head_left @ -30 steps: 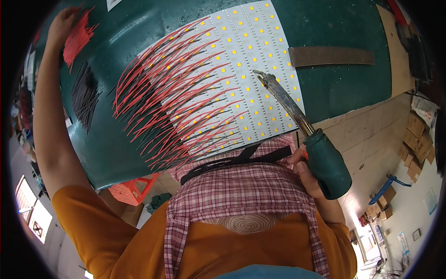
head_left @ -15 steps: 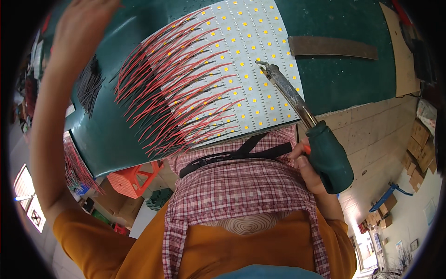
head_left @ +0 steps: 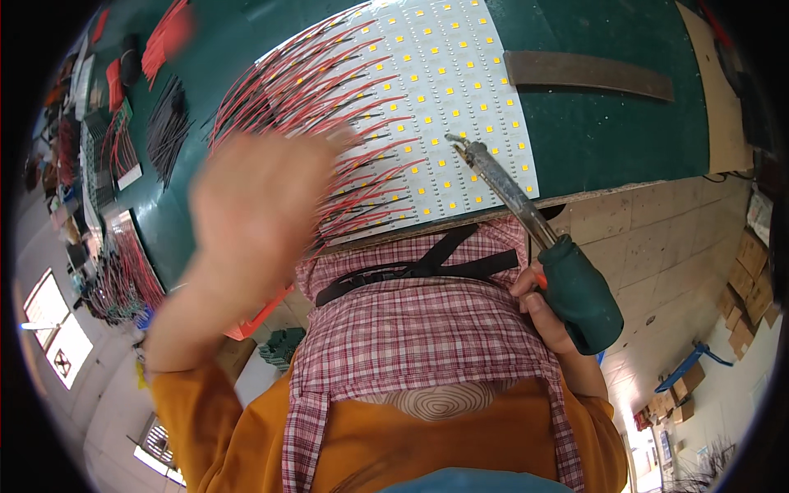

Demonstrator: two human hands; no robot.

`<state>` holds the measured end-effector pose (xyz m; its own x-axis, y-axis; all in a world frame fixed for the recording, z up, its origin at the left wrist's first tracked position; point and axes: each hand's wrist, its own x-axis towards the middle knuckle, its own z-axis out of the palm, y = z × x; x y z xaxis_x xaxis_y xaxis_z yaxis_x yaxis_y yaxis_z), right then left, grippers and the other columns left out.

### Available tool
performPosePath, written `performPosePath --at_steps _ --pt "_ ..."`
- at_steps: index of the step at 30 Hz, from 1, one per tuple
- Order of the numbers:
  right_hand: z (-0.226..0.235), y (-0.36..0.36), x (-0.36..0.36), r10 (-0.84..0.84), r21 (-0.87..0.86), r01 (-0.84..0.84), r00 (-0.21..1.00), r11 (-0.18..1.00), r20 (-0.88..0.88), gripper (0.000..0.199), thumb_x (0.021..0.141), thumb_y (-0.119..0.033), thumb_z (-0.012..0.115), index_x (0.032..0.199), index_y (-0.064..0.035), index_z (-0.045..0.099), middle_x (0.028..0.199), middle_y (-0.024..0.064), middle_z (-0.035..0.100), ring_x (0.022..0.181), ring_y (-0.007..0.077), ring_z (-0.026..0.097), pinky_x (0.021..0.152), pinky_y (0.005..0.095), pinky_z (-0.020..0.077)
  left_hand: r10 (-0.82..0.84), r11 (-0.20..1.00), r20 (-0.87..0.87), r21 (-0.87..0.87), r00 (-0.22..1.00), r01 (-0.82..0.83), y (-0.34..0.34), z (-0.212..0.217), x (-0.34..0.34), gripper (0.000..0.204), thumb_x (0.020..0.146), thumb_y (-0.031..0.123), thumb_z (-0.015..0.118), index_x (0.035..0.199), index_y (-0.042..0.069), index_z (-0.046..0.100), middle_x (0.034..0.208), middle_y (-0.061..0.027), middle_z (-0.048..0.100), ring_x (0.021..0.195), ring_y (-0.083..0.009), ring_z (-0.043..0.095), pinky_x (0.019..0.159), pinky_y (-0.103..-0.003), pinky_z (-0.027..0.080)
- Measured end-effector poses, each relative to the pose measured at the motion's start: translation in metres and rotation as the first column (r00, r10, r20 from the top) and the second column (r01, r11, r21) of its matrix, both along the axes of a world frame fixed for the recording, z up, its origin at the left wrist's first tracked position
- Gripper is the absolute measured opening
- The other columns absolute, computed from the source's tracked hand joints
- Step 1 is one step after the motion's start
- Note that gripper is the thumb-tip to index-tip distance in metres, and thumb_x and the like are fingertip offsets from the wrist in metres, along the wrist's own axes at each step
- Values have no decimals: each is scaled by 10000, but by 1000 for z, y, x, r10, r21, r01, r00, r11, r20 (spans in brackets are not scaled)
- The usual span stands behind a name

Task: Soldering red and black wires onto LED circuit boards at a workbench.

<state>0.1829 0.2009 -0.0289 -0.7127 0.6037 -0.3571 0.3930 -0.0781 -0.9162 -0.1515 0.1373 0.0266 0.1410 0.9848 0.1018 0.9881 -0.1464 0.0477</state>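
Observation:
My right hand (head_left: 546,316) grips the green handle of a soldering iron (head_left: 501,185). Its metal tip points up and left, over a white LED board (head_left: 485,135) dotted with yellow LEDs. Red and black wires (head_left: 283,94) fan out across the left part of the board, several rows of them ending near solder pads. My left hand (head_left: 259,197) is above these wires at the board's lower left. Motion smears its fingers, and whether they hold anything cannot be made out. Beyond it lie a bundle of black wires (head_left: 168,123) and a bundle of red wires (head_left: 163,41).
A green mat (head_left: 592,135) covers the table. Right of the board lies a curved brown strip (head_left: 592,74). Wired pieces (head_left: 123,271) hang at the table's left edge. A red stool (head_left: 259,316) stands below it, and cardboard boxes (head_left: 744,279) are stacked far right.
My left hand has swung down and right from the upper left to over the wires. The soldering iron has shifted slightly down, still in my right hand.

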Motion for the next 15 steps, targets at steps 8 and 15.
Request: performPosePath --at_steps 8,15 --pt "0 4 10 125 221 -146 986 964 107 321 795 -88 710 1101 -39 625 824 30 726 762 175 703 703 302 542 66 959 372 234 926 -162 -8 -65 64 294 631 -28 701 923 4 687 806 -74 646 705 -235 610 612 -333 502" --pt "3 1 24 191 157 -212 972 965 138 248 919 -163 643 1072 20 574 904 88 664 732 109 563 681 255 463 52 957 363 248 930 -150 -5 -68 70 286 647 -18 684 932 7 689 814 -66 654 719 -224 622 594 -313 515"
